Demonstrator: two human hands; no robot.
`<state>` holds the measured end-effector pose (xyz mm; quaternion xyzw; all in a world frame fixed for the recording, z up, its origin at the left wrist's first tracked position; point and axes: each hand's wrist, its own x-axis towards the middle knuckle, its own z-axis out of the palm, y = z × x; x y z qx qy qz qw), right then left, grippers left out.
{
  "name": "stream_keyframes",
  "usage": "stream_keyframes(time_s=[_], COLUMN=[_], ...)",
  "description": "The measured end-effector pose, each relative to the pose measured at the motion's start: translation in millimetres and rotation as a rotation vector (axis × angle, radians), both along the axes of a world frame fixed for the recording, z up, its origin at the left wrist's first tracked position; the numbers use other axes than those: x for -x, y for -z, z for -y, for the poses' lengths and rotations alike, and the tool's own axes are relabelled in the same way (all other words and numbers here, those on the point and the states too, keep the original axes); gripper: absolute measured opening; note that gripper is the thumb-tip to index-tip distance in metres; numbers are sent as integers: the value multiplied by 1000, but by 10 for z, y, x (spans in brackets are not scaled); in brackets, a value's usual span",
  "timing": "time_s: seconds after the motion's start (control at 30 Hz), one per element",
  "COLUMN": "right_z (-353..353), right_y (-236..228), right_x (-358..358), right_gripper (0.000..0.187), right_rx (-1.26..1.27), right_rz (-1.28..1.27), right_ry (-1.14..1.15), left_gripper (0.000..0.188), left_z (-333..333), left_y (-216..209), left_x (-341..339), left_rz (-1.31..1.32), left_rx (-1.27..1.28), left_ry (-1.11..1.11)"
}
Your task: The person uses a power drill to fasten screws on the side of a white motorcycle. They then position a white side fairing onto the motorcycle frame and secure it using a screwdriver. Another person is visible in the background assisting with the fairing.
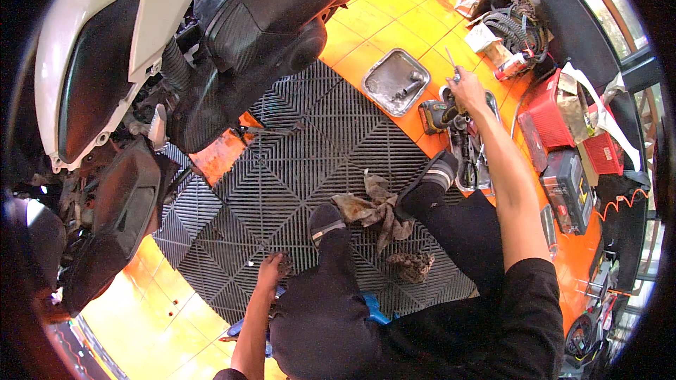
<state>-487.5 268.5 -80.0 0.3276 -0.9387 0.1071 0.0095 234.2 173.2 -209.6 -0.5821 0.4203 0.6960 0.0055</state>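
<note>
Out to the far right, my right hand point(467, 90) is closed around a thin metal rod point(449, 57), its tip pointing up and away; what kind of tool it is cannot be made out. Just below that hand a yellow-and-black cordless power tool point(436, 115) lies at the edge of a metal tray point(482, 181) of tools. My left hand point(269, 271) is low beside my left knee, fingers curled around something dark that I cannot make out. Another metal tray point(396, 83), with a small metal part in it, sits left of my right hand.
A scooter with white and black panels point(274, 21) fills the left. Crumpled rags point(370, 211) lie between my feet on grey slatted mats point(282, 169). Along the right wall stand red baskets point(553, 109), a grey tool case point(567, 190) and piled hoses point(512, 24) on orange tiles.
</note>
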Motion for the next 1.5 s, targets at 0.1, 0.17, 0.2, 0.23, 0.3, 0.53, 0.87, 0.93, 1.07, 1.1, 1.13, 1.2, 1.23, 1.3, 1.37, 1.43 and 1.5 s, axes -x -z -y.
stream_keyframes(time_s=[0.1, 0.17, 0.2, 0.23, 0.3, 0.53, 0.87, 0.93, 1.07, 1.1, 1.13, 1.2, 1.23, 1.3, 1.37, 1.43, 1.5], right_z=[-144, -163, -184, -133, 7, 131, 45, -254, -153, -174, -255, -284, -273, -327, -557, -549, -615], right_y=[-13, 59, 51, 47, -28, -108, -221, -164, -63, -23, 27, 51, 53, 51, 26, 78, 39], right_x=[249, 267, 298, 211, 41, 62, -220, -97, -187, -202, -191, -275, -384, -539, -432, -686, -742], right_gripper=[50, 51, 51, 52, 54, 54, 55, 55, 56, 58, 58, 59, 59, 62, 77, 84, 88], right_rx=[-10, 24, 40, 42, 29, -1, -25, 3, -34, -8, -2, 28, 29, 20, 5, -12, -86], right_rz=[36, -14, -45, -62, -46, -38, 156, -14, -9, -29, -48, -79, -80, -100, -191, -219, -264], right_ry=[7, -46, -71, -77, -135, -304, -207, -232, -191, -185, -173, -192, -218, -248, -256, -271, -246], left_gripper=[33, 33, 33, 32, 32, 32, 31, 31, 32, 32, 32, 33, 33, 33, 34, 34, 34], left_z=[6, -42, -42, -57, -79, -12, -222, -161, -37, -42, -21, 4, -20, -12, 78, 5, -9], left_y=[-149, -86, -30, 4, 80, 174, 1011, 741, 344, 338, 292, 202, 143, 57, -69, -196, -293], left_x=[72, -12, -30, -62, -149, -76, -771, -193, -231, -276, -283, -403, -527, -685, -688, -1000, -1171], left_rz=[20, 45, 33, 27, 6, -41, -192, -72, -8, -4, 6, 36, 61, 113, 62, -60, -275], left_rx=[9, 179, 190, 202, 217, 61, -171, -151, 12, 53, 95, 183, 215, 269, 321, 389, 494], left_ry=[64, 221, 237, 243, 237, 54, -298, -224, -73, -37, 6, 55, 47, 66, 39, -100, -218])
